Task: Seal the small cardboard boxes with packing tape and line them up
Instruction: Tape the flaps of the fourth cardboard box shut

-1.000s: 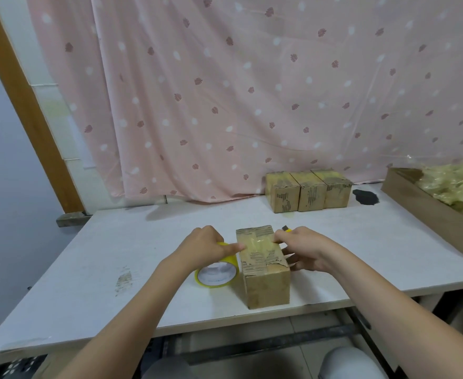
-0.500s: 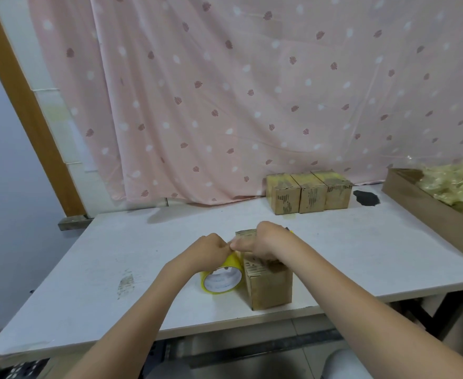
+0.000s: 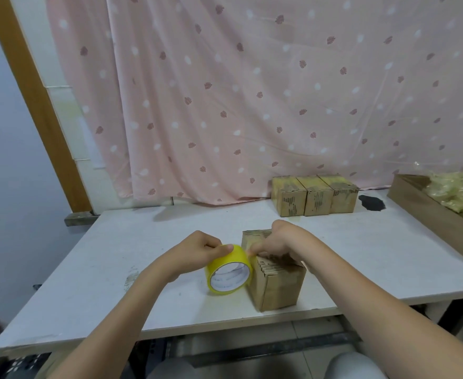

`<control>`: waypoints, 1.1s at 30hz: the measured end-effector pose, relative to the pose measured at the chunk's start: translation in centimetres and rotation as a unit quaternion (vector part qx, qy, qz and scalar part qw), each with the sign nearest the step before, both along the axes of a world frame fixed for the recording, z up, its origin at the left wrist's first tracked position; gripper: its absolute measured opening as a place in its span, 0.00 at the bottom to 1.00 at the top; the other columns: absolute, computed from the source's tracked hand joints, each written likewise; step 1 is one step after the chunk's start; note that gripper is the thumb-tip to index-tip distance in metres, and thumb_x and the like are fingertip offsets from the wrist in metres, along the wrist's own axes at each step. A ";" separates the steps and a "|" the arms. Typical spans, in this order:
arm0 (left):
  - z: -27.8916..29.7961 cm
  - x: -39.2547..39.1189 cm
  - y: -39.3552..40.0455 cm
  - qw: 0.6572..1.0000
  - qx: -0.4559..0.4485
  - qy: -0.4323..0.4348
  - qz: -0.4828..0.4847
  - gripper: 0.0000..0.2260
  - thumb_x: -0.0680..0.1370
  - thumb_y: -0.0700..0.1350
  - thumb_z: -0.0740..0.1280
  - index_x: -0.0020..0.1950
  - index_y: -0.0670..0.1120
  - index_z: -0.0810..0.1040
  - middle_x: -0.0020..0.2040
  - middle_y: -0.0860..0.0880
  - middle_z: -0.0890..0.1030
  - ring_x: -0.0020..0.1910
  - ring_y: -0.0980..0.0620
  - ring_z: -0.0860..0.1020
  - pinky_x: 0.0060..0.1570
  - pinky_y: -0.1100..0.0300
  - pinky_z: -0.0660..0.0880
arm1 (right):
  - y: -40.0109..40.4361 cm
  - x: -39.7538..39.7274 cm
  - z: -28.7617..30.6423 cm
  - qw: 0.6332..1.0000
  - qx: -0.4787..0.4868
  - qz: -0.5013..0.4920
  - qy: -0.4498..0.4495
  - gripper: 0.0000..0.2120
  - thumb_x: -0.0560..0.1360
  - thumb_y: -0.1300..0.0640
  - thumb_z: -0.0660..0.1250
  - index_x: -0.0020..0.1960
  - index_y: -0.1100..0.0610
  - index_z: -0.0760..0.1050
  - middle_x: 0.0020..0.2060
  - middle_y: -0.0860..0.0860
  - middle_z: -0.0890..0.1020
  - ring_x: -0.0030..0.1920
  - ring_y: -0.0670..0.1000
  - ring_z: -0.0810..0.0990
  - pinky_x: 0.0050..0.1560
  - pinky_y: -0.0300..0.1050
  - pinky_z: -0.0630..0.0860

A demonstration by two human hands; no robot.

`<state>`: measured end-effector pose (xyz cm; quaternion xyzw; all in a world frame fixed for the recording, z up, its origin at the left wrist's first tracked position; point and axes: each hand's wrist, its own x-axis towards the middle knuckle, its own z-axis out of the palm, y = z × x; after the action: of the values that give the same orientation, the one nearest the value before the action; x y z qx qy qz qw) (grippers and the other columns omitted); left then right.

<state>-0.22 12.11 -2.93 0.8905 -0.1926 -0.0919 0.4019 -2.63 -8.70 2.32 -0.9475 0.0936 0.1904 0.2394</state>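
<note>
Boxes are what the work concerns, and all stand on the white table (image 3: 115, 255), which fills the lower middle of the frame with bare surface to the left and between the near box and the far row. Behind it, a pink patterned curtain (image 3: 252, 91) covers the upper frame down to the table's back edge. At the right edge of the frame a long brown tray (image 3: 430, 212) lies on the table, holding a heap of crinkled yellowish clear plastic (image 3: 460, 192). A dark stain (image 3: 371, 202) marks the tabletop between the tray and the row.

Three small taped boxes (image 3: 315, 195) stand side by side, touching, at the back of the table right of centre. The box being worked on (image 3: 275, 280) sits near the front edge, lower centre, well apart from that row, its near corner close to the table's rim.

The right hand (image 3: 277, 242) rests on top of this box, fingers curled down over its upper left edge; whether they pinch a strip of tape cannot be told. The left hand (image 3: 200, 248) grips the yellow tape roll (image 3: 229, 269), thumb and fingers closed over its top. The roll stands on its rim on the table, touching the left face of the box, its open core turned toward the camera.
</note>
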 end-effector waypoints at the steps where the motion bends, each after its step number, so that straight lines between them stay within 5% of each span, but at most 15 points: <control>1: 0.2 0.0 -0.1 1.000 0.003 -0.007 0.006 0.24 0.79 0.57 0.68 0.33 0.45 0.62 0.33 0.50 0.56 0.33 0.52 0.56 0.34 0.56 0.52 | -0.2 0.0 -0.2 1.000 0.019 -0.009 -0.003 0.21 0.72 0.43 0.72 0.51 0.57 0.69 0.47 0.55 0.75 0.47 0.56 0.75 0.44 0.45 0.71; 9: 0.3 0.3 0.1 0.987 0.080 -0.082 0.110 0.30 0.72 0.59 0.74 0.28 0.49 0.56 0.28 0.51 0.55 0.28 0.53 0.55 0.30 0.58 0.52 | -2.2 -0.7 -0.6 0.984 0.157 -0.073 -0.047 0.29 0.71 0.44 0.75 0.58 0.59 0.64 0.45 0.51 0.72 0.48 0.53 0.72 0.37 0.45 0.69; 13: 0.0 0.2 0.1 0.987 0.077 -0.075 0.116 0.30 0.72 0.59 0.74 0.28 0.49 0.55 0.27 0.51 0.55 0.27 0.53 0.55 0.30 0.57 0.52 | -2.3 -0.2 -1.5 0.974 0.200 -0.085 -0.058 0.37 0.68 0.43 0.77 0.65 0.61 0.65 0.53 0.54 0.73 0.54 0.56 0.73 0.42 0.46 0.70; 19: 0.5 0.2 -0.5 0.980 0.132 -0.082 0.122 0.31 0.71 0.64 0.72 0.29 0.49 0.54 0.27 0.52 0.54 0.28 0.52 0.56 0.31 0.56 0.52 | -3.0 0.1 -2.2 0.954 0.271 -0.117 -0.056 0.37 0.65 0.44 0.80 0.61 0.61 0.65 0.47 0.54 0.76 0.46 0.51 0.77 0.44 0.48 0.78; 21: 0.6 0.2 -0.3 0.987 0.098 -0.063 0.109 0.29 0.73 0.63 0.71 0.29 0.49 0.55 0.26 0.52 0.56 0.27 0.52 0.57 0.30 0.57 0.54 | -3.5 0.2 -2.6 0.945 0.295 -0.131 -0.046 0.44 0.58 0.41 0.82 0.62 0.62 0.66 0.53 0.58 0.78 0.50 0.57 0.81 0.48 0.56 0.82; 24: 0.1 0.0 0.2 0.996 0.031 -0.016 0.087 0.27 0.76 0.59 0.70 0.29 0.49 0.59 0.27 0.51 0.60 0.26 0.52 0.61 0.30 0.60 0.59 | -4.1 -0.1 -3.0 0.933 0.329 -0.139 -0.032 0.44 0.55 0.41 0.82 0.61 0.62 0.68 0.50 0.59 0.79 0.47 0.59 0.82 0.47 0.59 0.82; 30: -0.8 1.0 0.9 0.981 0.128 -0.073 0.126 0.33 0.70 0.67 0.71 0.29 0.49 0.53 0.27 0.52 0.53 0.28 0.52 0.55 0.34 0.57 0.53 | -4.4 0.1 -3.2 0.935 0.325 -0.143 -0.013 0.42 0.55 0.39 0.80 0.58 0.59 0.68 0.52 0.61 0.81 0.51 0.60 0.84 0.51 0.64 0.80; 33: -1.2 1.2 0.9 0.981 0.138 -0.062 0.120 0.33 0.70 0.68 0.71 0.29 0.49 0.53 0.27 0.52 0.53 0.26 0.53 0.54 0.34 0.56 0.53 | -4.5 0.5 -3.4 0.932 0.334 -0.141 -0.001 0.42 0.55 0.40 0.81 0.60 0.62 0.71 0.48 0.60 0.81 0.43 0.60 0.84 0.52 0.64 0.80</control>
<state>0.99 12.97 -4.09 0.9579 -0.0940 -0.0135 0.2709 -2.15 -13.23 -1.10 -0.7902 0.1573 0.1735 0.5664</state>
